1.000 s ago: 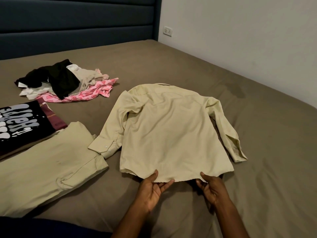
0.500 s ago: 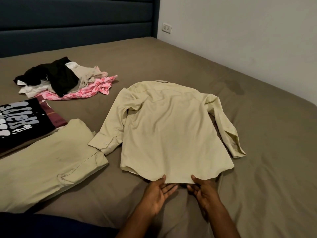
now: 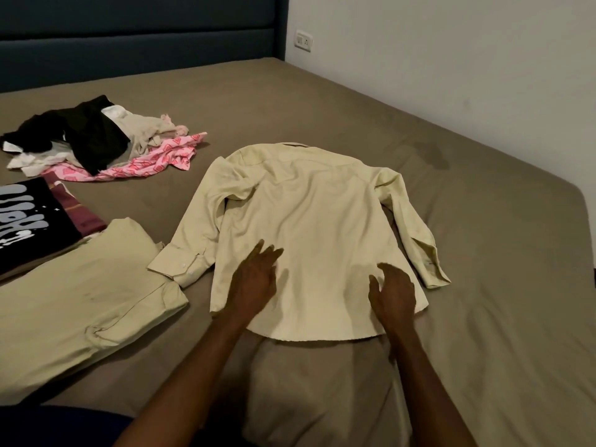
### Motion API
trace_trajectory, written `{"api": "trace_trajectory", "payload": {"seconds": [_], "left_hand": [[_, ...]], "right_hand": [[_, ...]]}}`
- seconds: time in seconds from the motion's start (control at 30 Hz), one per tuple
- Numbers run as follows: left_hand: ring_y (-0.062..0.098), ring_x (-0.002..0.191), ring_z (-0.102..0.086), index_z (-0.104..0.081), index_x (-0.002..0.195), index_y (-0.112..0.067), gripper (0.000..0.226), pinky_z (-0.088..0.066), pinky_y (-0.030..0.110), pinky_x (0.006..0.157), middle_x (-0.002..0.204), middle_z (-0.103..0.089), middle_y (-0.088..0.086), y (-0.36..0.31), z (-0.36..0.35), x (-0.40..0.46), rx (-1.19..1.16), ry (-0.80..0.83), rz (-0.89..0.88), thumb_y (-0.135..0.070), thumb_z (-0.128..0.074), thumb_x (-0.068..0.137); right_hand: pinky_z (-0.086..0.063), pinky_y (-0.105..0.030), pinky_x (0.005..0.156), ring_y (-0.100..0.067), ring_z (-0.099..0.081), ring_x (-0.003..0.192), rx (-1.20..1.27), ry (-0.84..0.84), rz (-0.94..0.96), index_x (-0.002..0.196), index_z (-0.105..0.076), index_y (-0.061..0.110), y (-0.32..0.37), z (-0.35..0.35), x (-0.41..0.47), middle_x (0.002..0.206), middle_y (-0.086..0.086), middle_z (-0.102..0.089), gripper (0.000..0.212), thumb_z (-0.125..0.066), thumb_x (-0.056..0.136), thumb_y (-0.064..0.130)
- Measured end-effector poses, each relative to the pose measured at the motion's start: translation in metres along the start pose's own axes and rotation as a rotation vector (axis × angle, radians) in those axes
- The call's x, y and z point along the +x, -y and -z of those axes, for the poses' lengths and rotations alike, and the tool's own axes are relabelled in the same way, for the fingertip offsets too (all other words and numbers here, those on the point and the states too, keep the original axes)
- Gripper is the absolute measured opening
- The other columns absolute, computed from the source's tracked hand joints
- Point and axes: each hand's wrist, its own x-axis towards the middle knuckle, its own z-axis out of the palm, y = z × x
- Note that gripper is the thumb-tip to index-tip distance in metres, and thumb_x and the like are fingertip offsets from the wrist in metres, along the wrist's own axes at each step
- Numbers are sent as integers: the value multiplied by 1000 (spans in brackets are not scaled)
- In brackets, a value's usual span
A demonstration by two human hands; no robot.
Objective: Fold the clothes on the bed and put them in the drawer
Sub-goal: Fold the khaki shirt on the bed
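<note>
A cream long-sleeved shirt (image 3: pixel 309 214) lies back-up and spread flat in the middle of the bed (image 3: pixel 483 285), collar away from me, one sleeve down each side. My left hand (image 3: pixel 254 279) rests flat on its lower left part, fingers straight and spread. My right hand (image 3: pixel 393 291) lies palm-down on the lower right part near the hem. Neither hand grips the cloth. No drawer is in view.
A folded cream garment (image 3: pixel 74 301) lies at the left, with a black printed T-shirt (image 3: pixel 25 221) and a maroon piece (image 3: pixel 77 208) behind it. A loose heap of black, white and pink clothes (image 3: pixel 103 143) sits further back. Behind is a dark headboard (image 3: pixel 138 30); a wall (image 3: pixel 451 59) borders the right.
Both hands left the shirt's hem, where they were holding it, and slid forward onto the shirt's back, now lying flat on it. The shirt stays spread out.
</note>
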Motion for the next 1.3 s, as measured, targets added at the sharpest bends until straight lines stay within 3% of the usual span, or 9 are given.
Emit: {"api": "trace_trajectory", "payload": {"seconds": [0.1, 0.23, 0.57, 0.73, 0.83, 1.03, 1.13, 1.2, 1.3], "left_hand": [[34, 154, -24, -31, 159, -7, 80, -28, 57, 120, 163, -32, 19, 55, -7, 1, 251, 314, 107, -61, -21, 100], [26, 154, -25, -23, 160, -5, 88, -16, 47, 126, 166, -25, 14, 72, -4, -40, 378, 206, 202, -70, -20, 100], [35, 141, -47, -48, 149, -3, 86, -19, 56, 123, 150, -50, 22, 52, 2, -26, 416, 127, 179, -69, -42, 94], [27, 152, -30, -43, 153, -11, 70, -27, 41, 123, 159, -41, 15, 50, -15, 41, 173, 120, 118, -58, -31, 104], [25, 155, -23, -40, 155, -13, 67, -31, 45, 122, 161, -38, 12, 64, -38, 92, 127, 190, 52, -56, -32, 104], [35, 128, -57, -55, 145, -12, 69, -45, 49, 107, 138, -62, 17, 130, -47, 139, 370, 142, 197, -58, -24, 104], [30, 120, -61, -60, 139, -15, 57, -43, 49, 101, 127, -68, 10, 137, -46, 139, 436, 117, 287, -51, -40, 99], [30, 105, -66, -65, 125, -13, 48, -44, 47, 91, 109, -72, 10, 131, -42, 155, 487, 95, 346, -45, -45, 96], [32, 78, -69, -70, 116, -12, 31, -47, 41, 72, 85, -73, 9, 115, -39, 192, 492, 19, 419, -31, -58, 95]], "right_hand": [[-27, -47, 121, -31, -33, 152, -101, 207, 49, 156, -40, 7, -31, -21, 31, 163, -15, -36, 80, -31, 99, 62], [-14, -40, 128, -23, -18, 157, -138, 247, -56, 164, -17, 9, -78, -25, 31, 171, -8, -19, 110, -13, 87, 88], [-18, -44, 126, -30, -25, 154, -130, 102, 1, 159, -29, 4, -58, -28, 52, 167, -15, -28, 95, -25, 97, 76], [-18, -43, 126, -32, -25, 155, -97, 149, 186, 158, -33, 6, -35, -56, 125, 167, -17, -27, 85, -24, 101, 67], [-24, -51, 125, -39, -32, 151, -145, 206, 266, 154, -39, -1, -26, -76, 189, 161, -25, -35, 85, -27, 101, 65], [-22, -44, 126, -24, -28, 154, -189, 258, 309, 161, -27, 7, -36, -105, 250, 166, -10, -31, 86, -19, 103, 69], [-34, -49, 118, -35, -54, 134, -277, 173, 291, 144, -51, -2, -51, -117, 249, 143, -23, -58, 78, -27, 104, 61], [-43, -52, 101, -39, -69, 95, -392, 37, 285, 108, -68, 1, -29, -122, 268, 100, -21, -73, 64, -30, 103, 52], [-43, -48, 82, -39, -67, 72, -386, -58, 300, 87, -69, 4, 11, -130, 318, 76, -19, -70, 55, -34, 98, 45]]}}
